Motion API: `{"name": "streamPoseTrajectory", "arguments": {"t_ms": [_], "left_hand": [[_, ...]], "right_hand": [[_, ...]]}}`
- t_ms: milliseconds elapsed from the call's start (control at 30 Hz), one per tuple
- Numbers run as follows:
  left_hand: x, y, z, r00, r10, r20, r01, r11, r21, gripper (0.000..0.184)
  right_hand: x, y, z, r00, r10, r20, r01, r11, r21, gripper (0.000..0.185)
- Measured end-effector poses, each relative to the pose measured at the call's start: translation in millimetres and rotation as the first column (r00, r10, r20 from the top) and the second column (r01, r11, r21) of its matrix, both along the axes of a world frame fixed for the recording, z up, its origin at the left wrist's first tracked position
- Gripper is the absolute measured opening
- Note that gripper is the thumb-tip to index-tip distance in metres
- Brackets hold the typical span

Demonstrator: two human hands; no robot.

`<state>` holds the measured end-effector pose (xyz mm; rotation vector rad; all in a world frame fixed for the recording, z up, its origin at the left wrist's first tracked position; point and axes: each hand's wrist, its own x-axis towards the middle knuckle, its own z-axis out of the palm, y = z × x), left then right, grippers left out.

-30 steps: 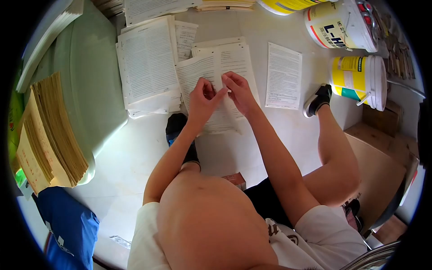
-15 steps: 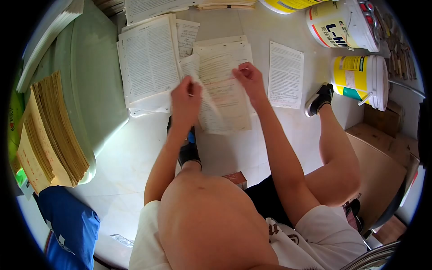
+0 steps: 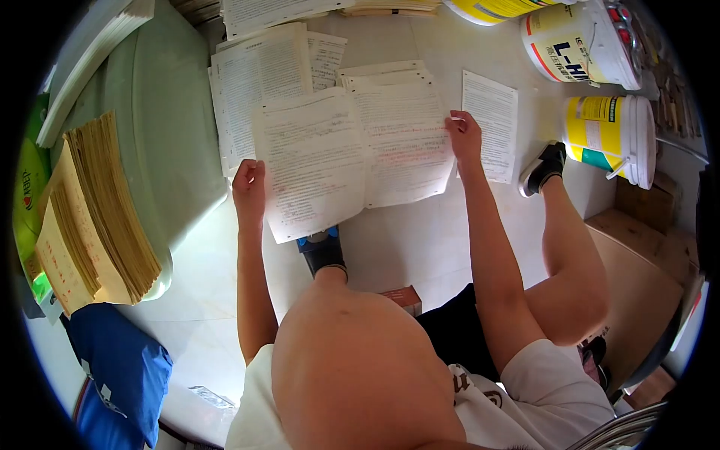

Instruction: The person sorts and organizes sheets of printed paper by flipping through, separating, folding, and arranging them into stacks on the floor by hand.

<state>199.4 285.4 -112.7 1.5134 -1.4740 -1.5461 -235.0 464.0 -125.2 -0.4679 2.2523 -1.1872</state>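
Observation:
A wide printed paper sheet (image 3: 315, 157) with a fold down its middle is spread between my hands, with red handwriting on its right half. My left hand (image 3: 249, 196) pinches its left edge. At the right edge, my right hand (image 3: 464, 136) grips it between thumb and fingers. Part of a stack of printed papers (image 3: 262, 60) lies underneath and behind on the left. Just beyond my right hand, a single printed page (image 3: 495, 112) rests on the floor.
White and yellow buckets (image 3: 611, 135) stand at the right, near cardboard boxes (image 3: 637, 247). On the left is a pale green bin (image 3: 169, 112) beside a bundle of yellowed papers (image 3: 112, 217). A blue bag (image 3: 120, 375) sits lower left. My shod foot (image 3: 324, 251) is below the sheet.
My hands have moved apart, left hand to the left and down, right hand to the right. The sheet between them has gone from partly folded to spread open.

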Motion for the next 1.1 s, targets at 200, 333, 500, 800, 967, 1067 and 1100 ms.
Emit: {"name": "streamPoseTrajectory", "arguments": {"t_ms": [200,333,500,800,967,1067,1100], "left_hand": [[-16.4,3.6,9.4,0.998,0.0,-0.067,-0.001,1.0,-0.009,0.015],[-31.0,9.9,39.2,0.994,-0.001,-0.112,0.01,0.997,0.078,0.014],[-53.3,20.2,71.7,0.894,-0.058,-0.444,0.151,0.972,0.177,0.025],[-62.5,22.0,85.3,0.78,-0.272,-0.564,0.42,0.896,0.147,0.028],[-60.3,23.4,85.0,0.797,-0.352,-0.491,0.444,0.892,0.08,0.026],[-60.8,24.5,85.6,0.804,-0.371,-0.464,0.447,0.893,0.061,0.026],[-61.1,24.7,86.5,0.807,-0.37,-0.461,0.444,0.894,0.061,0.026]], "right_hand": [[51.7,-24.5,4.4,0.688,0.192,-0.7,-0.235,0.971,0.036,0.041],[132.8,-61.7,33.6,0.926,0.349,-0.146,-0.375,0.899,-0.227,0.03],[207.4,-82.5,73.0,0.759,0.579,0.298,-0.458,0.8,-0.387,0.017],[202.4,-90.3,103.9,0.611,0.561,0.558,-0.352,0.825,-0.443,0.021],[193.4,-91.2,111.6,0.606,0.618,0.501,-0.486,0.786,-0.381,0.023],[192.8,-92.0,109.7,0.606,0.647,0.464,-0.534,0.762,-0.365,0.026],[193.0,-92.0,108.9,0.605,0.646,0.466,-0.523,0.763,-0.38,0.027]]}}
